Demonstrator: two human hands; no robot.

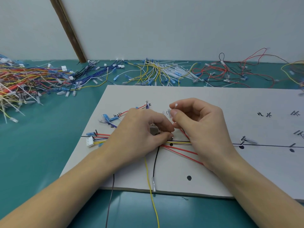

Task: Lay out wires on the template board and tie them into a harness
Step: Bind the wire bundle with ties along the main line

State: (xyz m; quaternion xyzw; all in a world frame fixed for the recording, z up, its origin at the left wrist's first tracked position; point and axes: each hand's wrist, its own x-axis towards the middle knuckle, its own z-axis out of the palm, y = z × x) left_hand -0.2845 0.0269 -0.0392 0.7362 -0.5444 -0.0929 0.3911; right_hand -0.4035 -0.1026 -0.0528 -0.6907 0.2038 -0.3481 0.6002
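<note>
Pale wall behind, a brown wooden strip (67, 28) leaning against it. Teal bench top (49, 145), its far edge strewn with loose stock: a thick multicoloured wire heap (24, 79) at far left, blue wires, yellow and white ones mixed with white cable ties (177, 69), red and black ones at right.

Template board (213, 99) lies flat in front, marked with a black line, black dots and handwritten characters. The wire bundle (179, 142) runs along the drawn line, from the white connector (90, 141) at the board's left edge toward the middle. Red wires (181, 152) fan out below the line; a yellow wire (148, 175) and a black wire (154, 162) drop off the near edge.

Left hand (139, 134) sits over the bundle, fingers curled and pinching at the junction near a dot; exactly what sits under the fingertips is hidden. Right hand (200, 129), just beside it, pinches a thin white strip, likely a cable tie tail (175, 105), between thumb and forefinger, its end poking up above the finger.

Judged step: cinching a tie at the branch point.

Risks from here:
- pulling the tail before the red wires are gathered would leave them outside the loop
- the left pinch easing could let the bundle drift off the line, so the tie lands away from its dot
- hard tension might drag the connector end out of position
</note>
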